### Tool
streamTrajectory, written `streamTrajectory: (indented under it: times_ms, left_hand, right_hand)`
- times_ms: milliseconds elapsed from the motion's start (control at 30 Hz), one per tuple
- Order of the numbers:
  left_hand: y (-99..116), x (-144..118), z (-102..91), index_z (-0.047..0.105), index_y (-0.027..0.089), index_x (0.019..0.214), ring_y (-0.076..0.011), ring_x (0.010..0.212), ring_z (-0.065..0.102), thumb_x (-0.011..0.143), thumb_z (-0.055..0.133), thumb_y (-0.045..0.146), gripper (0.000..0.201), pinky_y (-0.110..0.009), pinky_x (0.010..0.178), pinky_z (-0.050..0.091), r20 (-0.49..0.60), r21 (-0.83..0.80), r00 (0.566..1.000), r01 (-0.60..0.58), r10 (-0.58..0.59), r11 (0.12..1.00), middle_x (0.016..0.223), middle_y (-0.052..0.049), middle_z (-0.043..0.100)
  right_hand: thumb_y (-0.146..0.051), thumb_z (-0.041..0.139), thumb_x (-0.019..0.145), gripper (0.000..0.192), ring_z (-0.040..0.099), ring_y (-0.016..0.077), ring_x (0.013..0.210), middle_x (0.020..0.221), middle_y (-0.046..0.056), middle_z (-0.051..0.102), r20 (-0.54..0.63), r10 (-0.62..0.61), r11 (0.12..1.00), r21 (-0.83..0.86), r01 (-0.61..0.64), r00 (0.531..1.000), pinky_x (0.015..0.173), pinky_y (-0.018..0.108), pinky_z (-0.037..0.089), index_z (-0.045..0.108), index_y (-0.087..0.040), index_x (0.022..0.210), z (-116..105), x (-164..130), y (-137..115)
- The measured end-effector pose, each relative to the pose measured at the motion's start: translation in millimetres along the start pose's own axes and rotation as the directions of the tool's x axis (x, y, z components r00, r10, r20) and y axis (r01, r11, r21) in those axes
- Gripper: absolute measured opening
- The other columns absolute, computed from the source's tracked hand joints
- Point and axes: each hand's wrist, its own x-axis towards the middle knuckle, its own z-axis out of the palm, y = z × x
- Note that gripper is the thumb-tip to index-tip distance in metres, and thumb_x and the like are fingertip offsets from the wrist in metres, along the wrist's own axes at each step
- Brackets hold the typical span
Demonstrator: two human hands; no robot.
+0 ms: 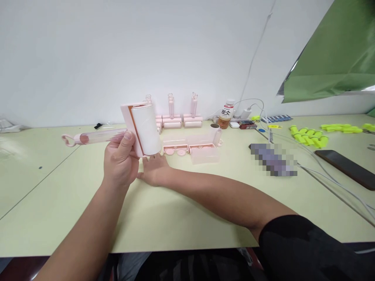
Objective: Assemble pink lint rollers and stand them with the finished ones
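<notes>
My left hand (121, 162) is closed round a pink lint roller (148, 130), raised above the table. Its white sticky roll faces right, and its clear pink handle (99, 136) with a heart-shaped loop points left. Beneath the roll, my right hand (154, 168) lies low over the tabletop with its fingers stretched out, the tips partly hidden by the roller. Just right of that hand sits an opened pink case (175, 149) with round parts inside, beside another pink case with a clear lid (205, 154). A short clear handle piece (216, 136) stands behind them.
Several finished-looking pink lint rollers (192, 120) stand by the wall. Right of them are a drink bottle (226, 114), a small box (247, 125) and white cables. Yellow-green plastic pieces (309, 136), a blurred-out object (272, 160) and a dark phone (345, 168) lie on the right.
</notes>
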Motion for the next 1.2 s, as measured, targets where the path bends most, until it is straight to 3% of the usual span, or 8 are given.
streamTrajectory:
  times_ms: [333,500,600,667,767,900,1100,1200]
  left_hand:
    - [0.8,0.4,-0.9,0.073,0.019,0.082,-0.0196,0.096,0.069,0.074,0.08,0.044,0.026,-0.025,0.081,0.055,-0.007,0.011,1.0,0.01,-0.01,1.0,0.085,-0.002,0.074]
    - [-1.4,-4.5,4.2,0.072,0.017,0.077,-0.0162,0.072,0.067,0.068,0.084,0.044,0.031,-0.025,0.065,0.054,-0.024,0.046,0.992,0.126,-0.125,0.991,0.072,-0.001,0.069]
    - [-9.7,-15.2,10.3,0.073,0.016,0.079,-0.0159,0.065,0.063,0.068,0.084,0.044,0.033,-0.026,0.059,0.05,0.02,0.106,0.964,0.26,-0.264,0.96,0.069,-0.001,0.068]
    - [-17.0,-24.5,14.9,0.074,0.016,0.083,-0.0174,0.068,0.064,0.072,0.081,0.043,0.03,-0.027,0.061,0.05,0.106,0.168,0.936,0.317,-0.337,0.933,0.074,-0.003,0.071]
    - [-27.3,-37.2,20.9,0.076,0.016,0.085,-0.02,0.076,0.065,0.075,0.078,0.041,0.027,-0.029,0.067,0.051,0.238,0.277,0.883,0.337,-0.404,0.9,0.08,-0.005,0.073]
    - [-36.2,-45.0,23.3,0.076,0.017,0.085,-0.0226,0.081,0.065,0.075,0.078,0.041,0.026,-0.032,0.07,0.052,0.285,0.315,0.855,0.343,-0.433,0.885,0.083,-0.006,0.073]
    - [-35.8,-43.9,22.3,0.075,0.018,0.083,-0.0223,0.078,0.064,0.078,0.075,0.042,0.025,-0.034,0.069,0.051,0.331,0.326,0.844,0.318,-0.423,0.89,0.08,-0.006,0.071]
    - [-32.9,-39.0,19.8,0.074,0.017,0.088,-0.0176,0.069,0.06,0.075,0.077,0.044,0.03,-0.031,0.065,0.049,0.281,0.273,0.866,0.341,-0.414,0.899,0.076,-0.005,0.069]
  right_hand:
    - [-0.056,0.057,0.087,0.068,0.041,0.0461,0.133,0.142,0.031,0.048,-0.03,-0.001,0.997,0.071,0.003,1.0,0.098,0.059,0.041,0.055,-0.003,0.13,-4.4,4.9,0.4]
    - [-0.042,0.046,0.095,0.039,0.063,0.0291,0.108,0.126,0.016,0.065,-0.098,-0.186,0.945,0.252,0.206,0.978,0.088,0.043,0.052,0.059,-0.017,0.122,-8.1,-38.5,28.3]
    - [-0.041,0.062,0.087,0.039,0.067,0.0226,0.089,0.11,0.011,0.069,-0.21,-0.132,0.588,0.77,0.247,0.969,0.074,0.035,0.054,0.058,-0.017,0.118,-12.7,-74.5,55.4]
    - [-0.044,0.069,0.082,0.049,0.066,0.0211,0.085,0.105,0.009,0.068,-0.255,-0.041,0.343,0.904,0.253,0.966,0.066,0.032,0.054,0.052,-0.019,0.121,-17.5,-94.5,71.4]
    - [-0.046,0.074,0.078,0.053,0.066,0.0226,0.092,0.106,0.009,0.068,-0.339,0.041,0.153,0.932,0.33,0.94,0.07,0.034,0.055,0.053,-0.02,0.119,-22.3,-112.8,87.4]
    - [-0.045,0.076,0.078,0.05,0.066,0.0263,0.106,0.112,0.009,0.07,-0.38,0.063,0.089,0.923,0.374,0.923,0.089,0.042,0.055,0.06,-0.021,0.119,-19.9,-118.0,95.1]
    - [-0.047,0.077,0.077,0.056,0.066,0.0283,0.108,0.115,0.011,0.07,-0.384,0.072,0.103,0.921,0.376,0.921,0.091,0.044,0.055,0.06,-0.02,0.122,-15.5,-116.7,93.6]
    - [-0.047,0.075,0.078,0.05,0.067,0.0271,0.105,0.114,0.011,0.071,-0.414,0.083,0.118,0.907,0.404,0.906,0.088,0.042,0.055,0.061,-0.019,0.117,-16.6,-118.5,95.5]
